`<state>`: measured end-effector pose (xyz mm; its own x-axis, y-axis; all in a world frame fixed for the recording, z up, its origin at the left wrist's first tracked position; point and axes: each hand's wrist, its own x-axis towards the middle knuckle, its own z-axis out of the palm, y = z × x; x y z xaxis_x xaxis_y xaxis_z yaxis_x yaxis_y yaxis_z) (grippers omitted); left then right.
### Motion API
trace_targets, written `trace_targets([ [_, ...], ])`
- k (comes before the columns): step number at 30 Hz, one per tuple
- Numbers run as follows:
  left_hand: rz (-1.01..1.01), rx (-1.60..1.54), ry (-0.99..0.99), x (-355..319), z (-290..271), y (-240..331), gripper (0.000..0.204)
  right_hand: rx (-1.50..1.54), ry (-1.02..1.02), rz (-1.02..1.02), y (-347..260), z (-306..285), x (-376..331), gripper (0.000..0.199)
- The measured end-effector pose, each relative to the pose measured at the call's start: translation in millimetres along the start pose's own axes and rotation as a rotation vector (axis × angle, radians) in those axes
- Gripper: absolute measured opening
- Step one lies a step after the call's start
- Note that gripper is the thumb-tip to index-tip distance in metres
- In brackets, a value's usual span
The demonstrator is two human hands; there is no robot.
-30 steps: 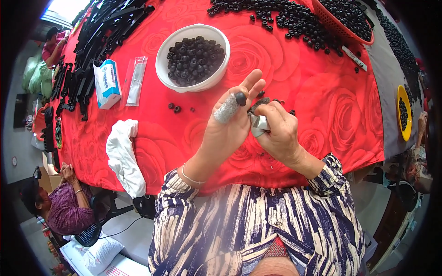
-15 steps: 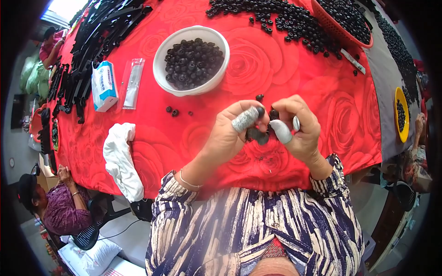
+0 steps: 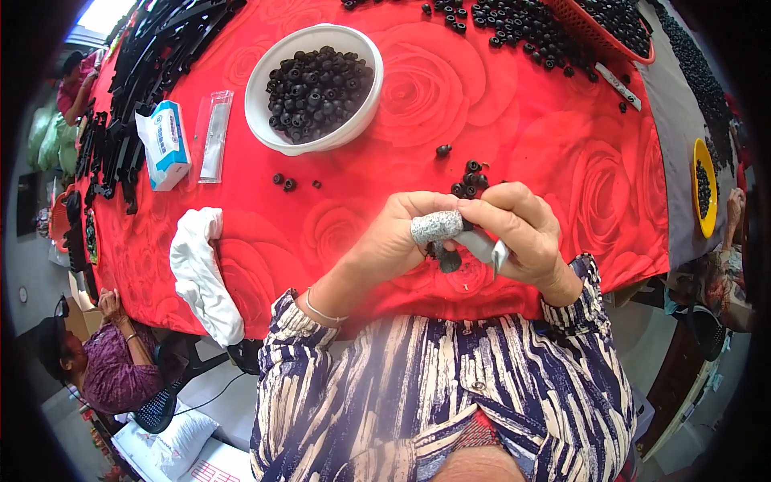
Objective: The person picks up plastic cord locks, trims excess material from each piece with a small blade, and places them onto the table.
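Pinching small black piece [image 3: 467, 226] between left grip [image 3: 392, 239] and right grip [image 3: 526, 237], below and right of white bowl [image 3: 258, 98]; apparently trimming or cleaning it. Next, likely calling for steady left pinch, careful right-thumb stroke.

Small workshop: black ring-shaped parts [image 3: 522, 24] heaped far right (red plastic basket [image 3: 593, 34] full too), co-worker [image 3: 120, 376] seated left.

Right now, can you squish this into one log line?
Left hand: grey wrap on one digit | Right hand: fingertips meet left's | Grip: hidden | Ahead: loose black beads | Beyond: white bowl
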<state>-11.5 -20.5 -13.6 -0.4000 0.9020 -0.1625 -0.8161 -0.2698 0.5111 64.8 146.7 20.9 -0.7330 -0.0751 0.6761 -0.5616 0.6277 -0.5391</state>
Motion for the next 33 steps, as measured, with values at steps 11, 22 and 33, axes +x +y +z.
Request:
trace_targets([
  [11,-0.156,0.188,-0.136,-5,8,23,0.021,0.051,-0.027,-0.116,-6,-7,0,0.037],
  [22,0.043,0.173,0.072,-9,21,8,0.025,-0.039,-0.012,-0.185,-2,-13,2,0.030],
  [33,0.031,0.212,0.055,-9,20,9,0.020,0.522,-0.247,0.631,-8,-37,5,0.027],
])
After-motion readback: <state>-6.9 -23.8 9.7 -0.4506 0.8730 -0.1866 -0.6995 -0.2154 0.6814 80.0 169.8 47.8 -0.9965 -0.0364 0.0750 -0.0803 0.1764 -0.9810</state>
